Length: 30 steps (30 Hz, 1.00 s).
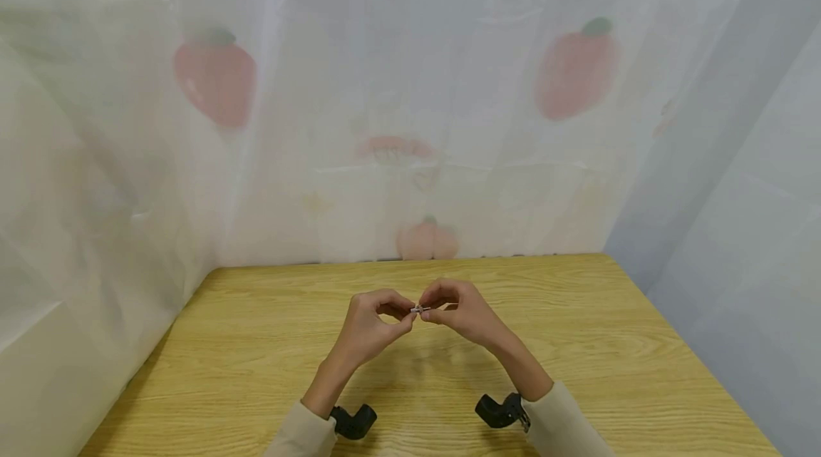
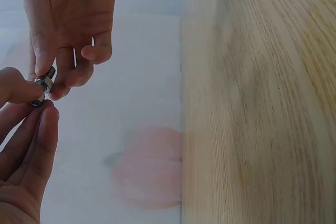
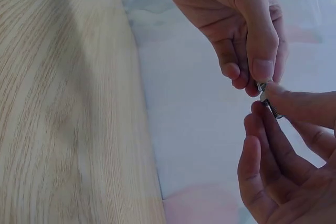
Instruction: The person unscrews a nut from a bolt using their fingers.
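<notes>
A small metal bolt [image 1: 414, 310] is held between both hands above the table, its threaded end [image 3: 276, 112] pointing toward the right hand's side. Around its shank sits a hex nut [image 2: 47, 83]. My left hand [image 1: 372, 327] pinches the bolt at its head end between thumb and fingertips. From the other side, my right hand [image 1: 467, 313] pinches the nut [image 3: 264, 97] with thumb and index finger, the remaining fingers loosely bent. Fingertips hide part of the bolt's head and of the nut in both wrist views.
Below the hands lies a wood-grain table [image 1: 256, 357]. Pale curtains [image 1: 385, 86] with strawberry prints hang behind it and along both sides. A black wrist mount [image 1: 354, 421] is on the left wrist and another black mount [image 1: 502, 411] on the right.
</notes>
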Tool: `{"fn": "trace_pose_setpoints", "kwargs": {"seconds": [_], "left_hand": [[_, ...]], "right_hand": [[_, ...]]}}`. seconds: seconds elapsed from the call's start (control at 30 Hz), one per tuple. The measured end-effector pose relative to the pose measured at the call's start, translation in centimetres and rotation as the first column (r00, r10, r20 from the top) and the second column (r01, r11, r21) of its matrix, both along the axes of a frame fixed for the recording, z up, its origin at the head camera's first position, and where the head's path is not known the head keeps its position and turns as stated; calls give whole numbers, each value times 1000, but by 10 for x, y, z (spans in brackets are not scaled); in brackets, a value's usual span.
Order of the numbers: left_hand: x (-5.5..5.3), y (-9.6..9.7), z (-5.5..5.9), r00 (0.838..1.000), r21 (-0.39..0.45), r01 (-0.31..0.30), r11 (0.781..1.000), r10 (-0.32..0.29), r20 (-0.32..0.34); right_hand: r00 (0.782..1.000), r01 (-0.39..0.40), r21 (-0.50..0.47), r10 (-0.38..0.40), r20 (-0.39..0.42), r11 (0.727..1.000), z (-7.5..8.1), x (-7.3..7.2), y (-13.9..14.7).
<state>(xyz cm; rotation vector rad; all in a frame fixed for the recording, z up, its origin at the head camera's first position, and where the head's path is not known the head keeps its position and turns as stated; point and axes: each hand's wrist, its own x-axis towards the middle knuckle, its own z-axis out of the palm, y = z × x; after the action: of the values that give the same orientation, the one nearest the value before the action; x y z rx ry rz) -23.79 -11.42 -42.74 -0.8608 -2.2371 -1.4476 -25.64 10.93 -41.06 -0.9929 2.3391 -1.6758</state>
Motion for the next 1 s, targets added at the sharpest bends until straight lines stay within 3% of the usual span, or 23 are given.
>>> {"fn": "trace_pose_setpoints", "kwargs": {"seconds": [0.53,1.0], "left_hand": [[0,0,0,1000,-4,3,1000,-3,-20],[0,0,-2,1000,3,11,1000,-11,3]], "right_hand": [[1000,-10,30,10,14,999,1,1,1],[1000,-9,18,9,-15,1000,1,-1,0]]}}
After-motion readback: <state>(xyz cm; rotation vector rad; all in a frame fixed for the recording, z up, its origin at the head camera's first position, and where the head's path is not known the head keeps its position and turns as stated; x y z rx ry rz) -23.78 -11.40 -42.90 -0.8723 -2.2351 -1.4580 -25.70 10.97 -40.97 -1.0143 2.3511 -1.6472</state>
